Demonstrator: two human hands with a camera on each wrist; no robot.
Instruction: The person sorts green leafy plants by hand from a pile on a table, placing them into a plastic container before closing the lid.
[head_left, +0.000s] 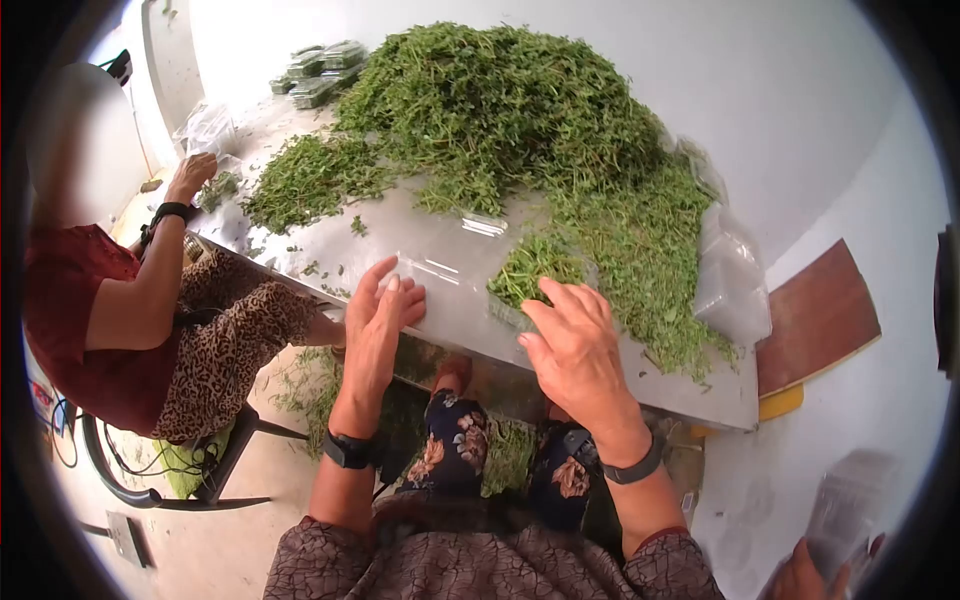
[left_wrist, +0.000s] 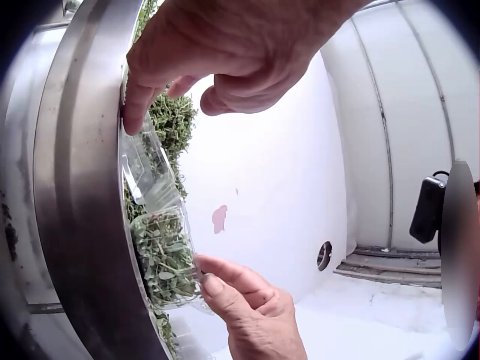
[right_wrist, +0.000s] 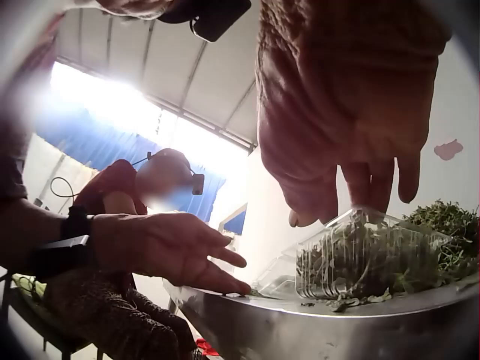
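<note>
A clear plastic clamshell box [head_left: 535, 272] filled with leafy green sprigs stands near the table's front edge, its transparent lid [head_left: 455, 250] folded out to the left. My left hand [head_left: 380, 320] is beside the lid, fingers extended; in the left wrist view its fingertips are right at the lid. Over the near right side of the box is my right hand [head_left: 582, 345], fingers loosely bent and thumb apart. The right wrist view shows the right fingers [right_wrist: 367, 184] pointing down at the far rim of the packed greens [right_wrist: 360, 259].
A large heap of greens [head_left: 500, 100] covers the back and right of the metal table [head_left: 400, 225]. Filled boxes [head_left: 320, 72] stand at the back left; nested empty boxes [head_left: 730, 270] are at the right. Another person [head_left: 110, 310] sits at the left; a further hand [head_left: 810, 575] holds clear containers.
</note>
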